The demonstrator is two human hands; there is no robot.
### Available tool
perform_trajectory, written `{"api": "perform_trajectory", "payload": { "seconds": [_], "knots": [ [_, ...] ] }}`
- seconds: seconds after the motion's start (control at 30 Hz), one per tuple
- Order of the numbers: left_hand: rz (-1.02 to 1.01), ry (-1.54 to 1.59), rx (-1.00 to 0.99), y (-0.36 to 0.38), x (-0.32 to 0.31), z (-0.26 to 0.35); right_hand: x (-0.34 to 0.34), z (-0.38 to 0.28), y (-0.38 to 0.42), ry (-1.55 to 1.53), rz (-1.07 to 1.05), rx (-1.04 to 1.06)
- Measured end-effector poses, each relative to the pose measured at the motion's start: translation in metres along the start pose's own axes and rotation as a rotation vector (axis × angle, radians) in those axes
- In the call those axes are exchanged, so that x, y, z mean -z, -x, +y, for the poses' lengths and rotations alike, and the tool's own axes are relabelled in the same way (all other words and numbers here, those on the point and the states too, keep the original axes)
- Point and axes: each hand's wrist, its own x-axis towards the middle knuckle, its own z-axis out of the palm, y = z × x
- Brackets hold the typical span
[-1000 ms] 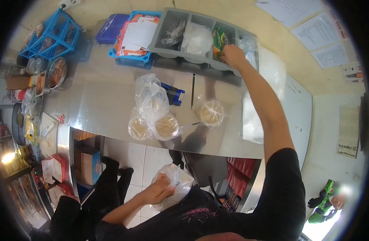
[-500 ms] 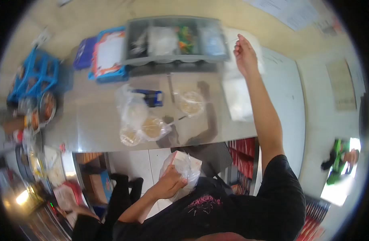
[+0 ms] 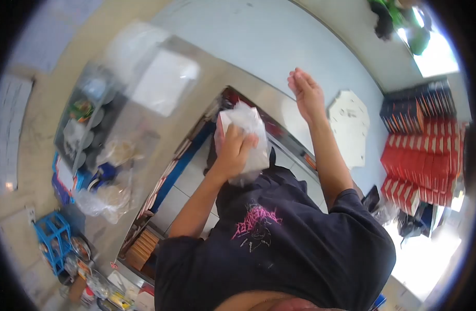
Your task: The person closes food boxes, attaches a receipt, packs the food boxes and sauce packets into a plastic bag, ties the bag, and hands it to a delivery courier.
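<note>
Change: since half a second before, the view had swung round and the steel counter had slid to the left of the picture; the right hand (image 3: 306, 94) had left the far end of the tray and hung in the air, and the left hand (image 3: 233, 153) had risen with its bag.
Left hand: closed around a clear plastic bag holding a white box (image 3: 248, 136), fingers wrapped over its near side, held in front of the chest, off the counter.
Right hand: raised well clear of the bag, fingers straight and together, palm open, gripping nothing.
Clothing: a black T-shirt with a pink jagged logo (image 3: 254, 228); the lettering was too tangled to read.
Counter: a long stainless steel counter (image 3: 145, 155), blurred by motion.
Far edge of counter: a grey plastic compartment tray (image 3: 85, 119) with green packets and white bags in its sections.
Near edge of counter: clear plastic bags of round food tubs (image 3: 106, 199), lying close together beside a dark blue object.
Left end of counter: a blue plastic basket (image 3: 49, 238).
Floor to the right: stacks of flat red boxes (image 3: 422, 166), their print too small to read, and a white flat cut-out sheet (image 3: 349, 124) near them.
Wall: paper sheets (image 3: 10, 124) with unreadable text.
Top right: a person in green (image 3: 404, 20) by a bright doorway.
</note>
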Motion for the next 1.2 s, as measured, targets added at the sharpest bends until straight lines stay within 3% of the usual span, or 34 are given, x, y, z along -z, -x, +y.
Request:
{"api": "perform_trajectory", "payload": {
  "seconds": [0.03, 0.1, 0.2, 0.27, 0.37, 0.47, 0.5, 0.57, 0.63, 0.7, 0.77, 0.8, 0.87, 0.9, 0.97, 1.07, 1.2],
  "knots": [
    [-0.03, 0.001, 0.005, -0.027, -0.034, 0.009, 0.033, -0.012, 0.011, -0.015, 0.055, -0.031],
    [-0.002, -0.027, -0.184, -0.078, -0.099, 0.023, 0.096, -0.033, 0.022, -0.038, 0.09, -0.058],
    [-0.112, -0.064, -0.026, -0.13, -0.186, 0.014, 0.172, -0.056, 0.022, -0.008, 0.145, -0.089],
    [-0.168, -0.103, -0.003, -0.158, -0.233, 0.005, 0.203, -0.073, 0.017, 0.199, 0.102, -0.152],
    [-0.213, -0.2, -0.174, -0.184, -0.287, -0.012, 0.248, -0.069, 0.006, 0.187, 0.171, -0.116],
    [-0.29, -0.378, 0.003, -0.203, -0.314, 0.012, 0.287, -0.068, -0.002, 0.241, 0.183, -0.165],
    [-0.298, -0.392, 0.012, -0.207, -0.318, 0.02, 0.292, -0.074, 0.0, 0.408, 0.08, -0.095],
    [-0.186, -0.692, -0.55, -0.219, -0.323, 0.028, 0.305, -0.073, 0.0, 0.561, -0.025, -0.023],
    [-0.293, -0.645, -0.558, -0.23, -0.32, 0.024, 0.313, -0.061, -0.003, 0.349, -0.098, 0.078],
    [-0.393, -0.598, -0.565, -0.235, -0.312, 0.023, 0.314, -0.059, -0.004, 0.315, -0.113, 0.018],
    [-0.508, -0.705, -0.397, -0.236, -0.306, 0.031, 0.312, -0.064, -0.006, 0.28, -0.131, -0.039],
    [-0.511, -0.718, -0.392, -0.235, -0.306, 0.033, 0.312, -0.067, -0.008, 0.337, -0.154, -0.062],
    [-0.436, -0.708, -0.124, -0.229, -0.308, 0.048, 0.309, -0.071, -0.003, 0.382, -0.181, -0.092],
    [-0.439, -0.718, -0.118, -0.229, -0.309, 0.053, 0.308, -0.074, 0.0, 0.447, -0.163, -0.112],
    [-0.436, -0.754, 0.217, -0.233, -0.314, 0.062, 0.308, -0.077, 0.005, 0.505, -0.146, -0.131],
    [-0.441, -0.883, 0.283, -0.237, -0.316, 0.07, 0.306, -0.081, 0.018, 0.59, -0.128, -0.054],
    [-0.448, -0.767, 0.324, -0.24, -0.31, 0.049, 0.306, -0.092, 0.02, 0.237, -0.14, -0.392]
  ]
}}
